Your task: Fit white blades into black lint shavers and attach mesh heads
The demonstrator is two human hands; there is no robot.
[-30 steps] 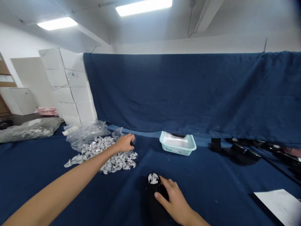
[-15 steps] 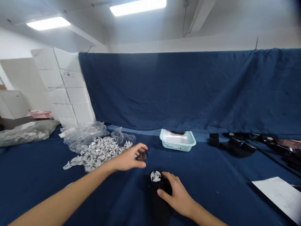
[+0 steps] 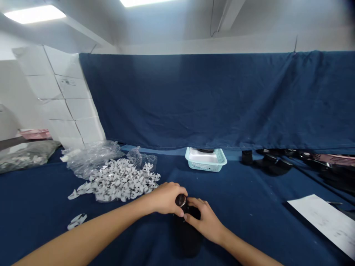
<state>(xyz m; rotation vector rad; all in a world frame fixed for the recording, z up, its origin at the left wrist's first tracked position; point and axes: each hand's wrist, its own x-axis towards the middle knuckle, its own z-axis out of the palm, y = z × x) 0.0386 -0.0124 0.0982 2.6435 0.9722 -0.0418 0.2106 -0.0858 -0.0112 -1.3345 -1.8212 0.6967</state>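
Observation:
A black cylindrical container (image 3: 188, 236) stands upright on the blue cloth in front of me. My right hand (image 3: 204, 220) is closed around its upper right side, thumb toward me. Over the container's mouth, my left hand (image 3: 169, 199) grips a dark round cap (image 3: 181, 200) with a shiny rim between thumb and fingers. The cap sits at the top of the container; whether it is seated cannot be told. The container's opening is hidden under the cap and fingers. Left of my hands lies a heap of small white-and-grey pieces (image 3: 122, 181), partly on clear plastic.
A light-blue basket (image 3: 206, 167) stands at the back. Several black parts (image 3: 273, 162) lie at the back right, and a white sheet (image 3: 324, 221) at the right. A few loose white pieces (image 3: 77, 221) lie near my left forearm. A blue curtain (image 3: 194, 99) hangs behind.
My left hand has moved right and down, bringing the cap onto the container's top, where white pieces showed inside before. My right hand stays on the container. The view has shifted slightly.

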